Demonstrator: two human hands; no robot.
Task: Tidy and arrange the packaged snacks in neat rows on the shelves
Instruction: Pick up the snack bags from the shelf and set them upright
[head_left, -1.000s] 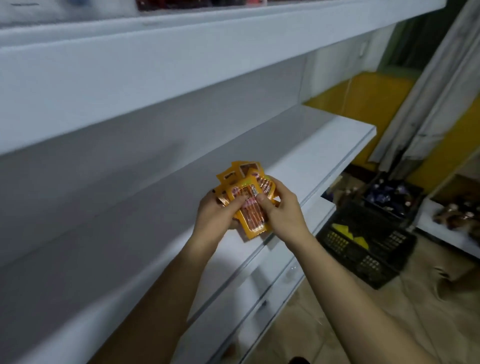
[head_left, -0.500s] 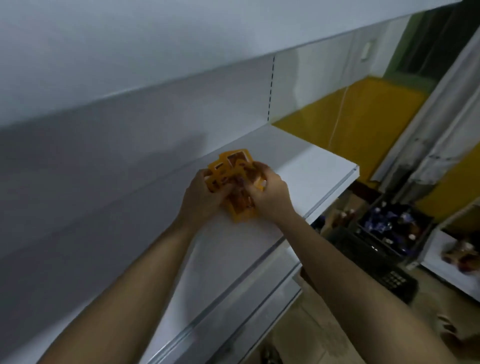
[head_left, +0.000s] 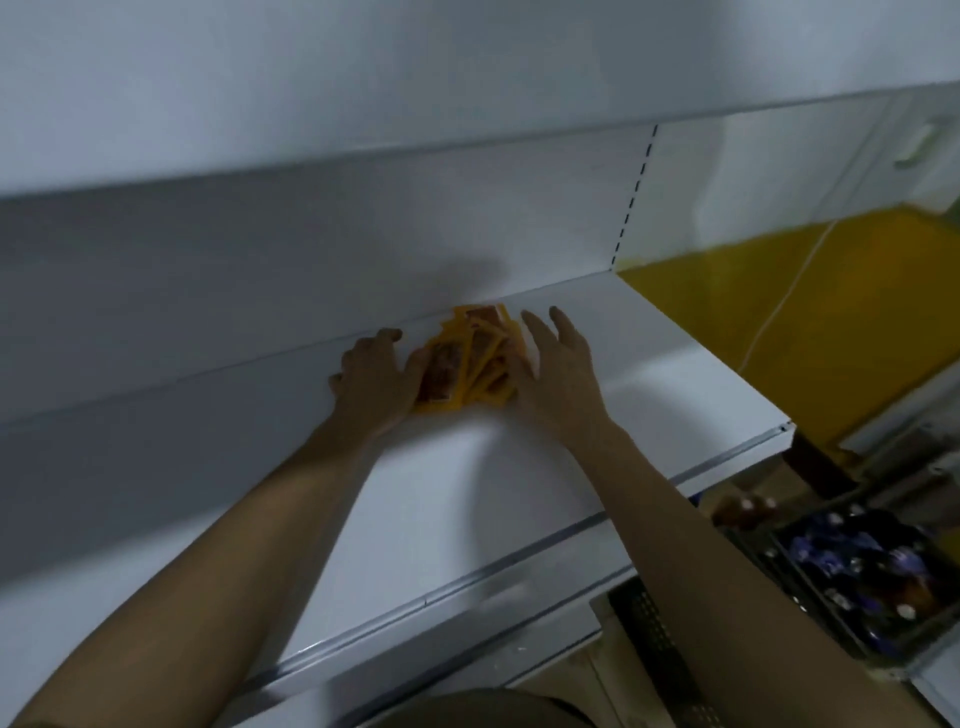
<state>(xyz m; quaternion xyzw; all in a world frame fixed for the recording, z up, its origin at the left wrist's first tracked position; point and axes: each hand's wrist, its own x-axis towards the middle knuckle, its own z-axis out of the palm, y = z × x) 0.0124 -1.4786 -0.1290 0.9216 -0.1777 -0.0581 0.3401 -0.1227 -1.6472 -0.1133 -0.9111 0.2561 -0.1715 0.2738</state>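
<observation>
A small fan of orange snack packets (head_left: 470, 358) lies on the white shelf (head_left: 467, 493), close to its back panel. My left hand (head_left: 376, 376) rests flat against the left side of the pile, thumb touching a packet. My right hand (head_left: 558, 369) lies on the pile's right side with straight fingers reaching toward the back panel. Neither hand curls round a packet. The lower packets are hidden under the top ones and my hands.
Another white shelf (head_left: 415, 78) overhangs closely above. The shelf ends at the right (head_left: 779, 431), beside a yellow wall (head_left: 805, 322). Below right on the floor stand dark crates (head_left: 857, 582) with purple-wrapped goods. A metal rail (head_left: 467, 582) edges the shelf front.
Both hands carried the orange packets from in front of the shelf deep onto it, laid them down by the back panel and let go, fingers now straight.
</observation>
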